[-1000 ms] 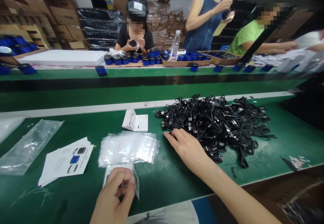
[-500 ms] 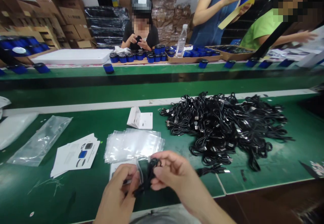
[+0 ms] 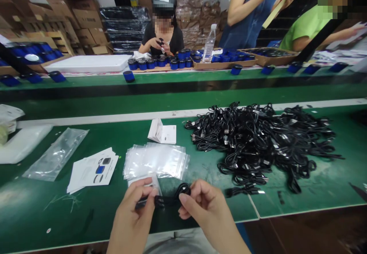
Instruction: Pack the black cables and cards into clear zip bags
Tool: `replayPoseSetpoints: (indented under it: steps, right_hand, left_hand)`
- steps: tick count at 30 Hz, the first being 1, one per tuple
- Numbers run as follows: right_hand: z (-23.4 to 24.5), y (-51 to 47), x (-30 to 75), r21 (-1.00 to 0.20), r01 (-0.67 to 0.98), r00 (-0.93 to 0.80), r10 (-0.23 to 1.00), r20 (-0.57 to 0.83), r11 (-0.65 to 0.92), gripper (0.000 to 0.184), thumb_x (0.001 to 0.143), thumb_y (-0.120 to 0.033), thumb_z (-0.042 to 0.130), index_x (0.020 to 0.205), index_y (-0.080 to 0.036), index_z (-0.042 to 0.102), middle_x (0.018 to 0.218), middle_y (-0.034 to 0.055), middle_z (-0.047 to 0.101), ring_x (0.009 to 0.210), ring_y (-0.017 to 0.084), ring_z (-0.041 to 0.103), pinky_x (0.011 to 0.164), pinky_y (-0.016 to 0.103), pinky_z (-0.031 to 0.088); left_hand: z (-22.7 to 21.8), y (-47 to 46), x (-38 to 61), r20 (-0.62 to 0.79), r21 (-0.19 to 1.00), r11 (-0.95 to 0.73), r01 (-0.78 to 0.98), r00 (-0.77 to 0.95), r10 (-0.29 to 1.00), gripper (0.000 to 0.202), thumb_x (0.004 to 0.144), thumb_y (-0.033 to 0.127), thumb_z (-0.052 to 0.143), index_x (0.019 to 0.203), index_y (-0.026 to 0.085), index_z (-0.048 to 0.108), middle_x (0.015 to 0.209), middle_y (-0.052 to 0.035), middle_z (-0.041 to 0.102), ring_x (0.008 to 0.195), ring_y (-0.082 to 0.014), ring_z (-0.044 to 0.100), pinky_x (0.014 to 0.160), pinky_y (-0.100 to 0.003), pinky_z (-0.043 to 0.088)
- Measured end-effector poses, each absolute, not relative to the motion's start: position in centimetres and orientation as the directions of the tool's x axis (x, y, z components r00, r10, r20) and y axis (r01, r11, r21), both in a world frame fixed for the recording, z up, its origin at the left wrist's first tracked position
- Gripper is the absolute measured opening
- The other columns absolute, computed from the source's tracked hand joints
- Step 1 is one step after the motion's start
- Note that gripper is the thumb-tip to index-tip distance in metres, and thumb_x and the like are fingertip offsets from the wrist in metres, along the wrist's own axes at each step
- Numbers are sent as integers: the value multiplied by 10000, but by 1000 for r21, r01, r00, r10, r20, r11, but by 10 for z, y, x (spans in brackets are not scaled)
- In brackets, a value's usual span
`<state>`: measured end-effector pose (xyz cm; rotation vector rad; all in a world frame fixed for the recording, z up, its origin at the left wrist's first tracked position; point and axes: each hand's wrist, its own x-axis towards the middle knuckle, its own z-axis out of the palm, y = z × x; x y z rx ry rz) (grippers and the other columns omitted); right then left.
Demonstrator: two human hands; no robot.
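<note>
Head view, nearest first: pinching one end of a bundled black cable (image 3: 172, 201) between thumb and fingers of the left hand (image 3: 133, 215) and gripping its looped other end in the curled right hand (image 3: 209, 208); stretched crosswise between the two, over the near part of the green table (image 3: 100, 219). Just beyond the left fingers, partly hidden by them, a small clear bag (image 3: 157, 185), seemingly with a white card inside. Past that, flat clear bags (image 3: 156, 160) overlapping in a loose stack. Leftward, fanned printed leaflets (image 3: 93, 170) and a larger clear bag (image 3: 57, 154); rightward, beyond the right hand, a heap of black USB cables (image 3: 258, 143). Behind the stack, a partly open white booklet (image 3: 168, 134). Across on another bench, blue-and-black round pieces (image 3: 226, 57) crowded in a shallow cardboard tray (image 3: 223, 65), near an upright clear bottle (image 3: 209, 43). Farther, brown cartons (image 3: 88, 18).
</note>
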<state>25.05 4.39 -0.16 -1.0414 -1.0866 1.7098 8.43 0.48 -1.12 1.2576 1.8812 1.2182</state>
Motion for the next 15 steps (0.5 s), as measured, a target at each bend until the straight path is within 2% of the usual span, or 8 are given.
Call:
replayPoseSetpoints:
  steps: [3, 8, 12, 15]
  right_hand:
    - [-10, 41, 250, -983, -128, -223, 969, -102, -133, 382, 764, -404, 688, 616, -194, 405, 574, -38, 522, 511, 104, 585, 501, 194, 473]
    - [-17, 37, 244, -990, -55, -126, 983, 136, 130, 295, 827, -295, 607, 625, -195, 418, 656, -38, 435, 512, 90, 511, 481, 200, 434]
    - [-16, 35, 235, -965, -14, -157, 953, 261, 262, 265, 822, -216, 588, 619, -194, 418, 653, -22, 461, 521, 92, 488, 444, 178, 399]
    - [-14, 33, 231, -927, 45, -243, 904, 351, 372, 223, 799, -142, 586, 610, -177, 474, 636, -12, 501, 537, 96, 493, 467, 180, 393]
  left_hand:
    - [-12, 5, 84, -6, 912, 164, 375, -388, 922, 265, 785, 473, 575, 717, 230, 657, 1108, -44, 559, 948, -207, 596, 695, -260, 561]
    - [-2, 1, 98, 75, 909, 112, 402, -421, 904, 224, 787, 430, 579, 701, 231, 633, 1152, -26, 519, 858, -145, 606, 674, -200, 546]
    - [1, -5, 107, 142, 910, 53, 412, -428, 893, 182, 800, 367, 551, 682, 245, 616, 1174, -15, 513, 1036, -156, 571, 717, -160, 535]
    - [0, -11, 108, 159, 882, 77, 464, -448, 880, 175, 813, 353, 527, 698, 254, 614, 1233, 3, 500, 1065, -159, 581, 721, -166, 532]
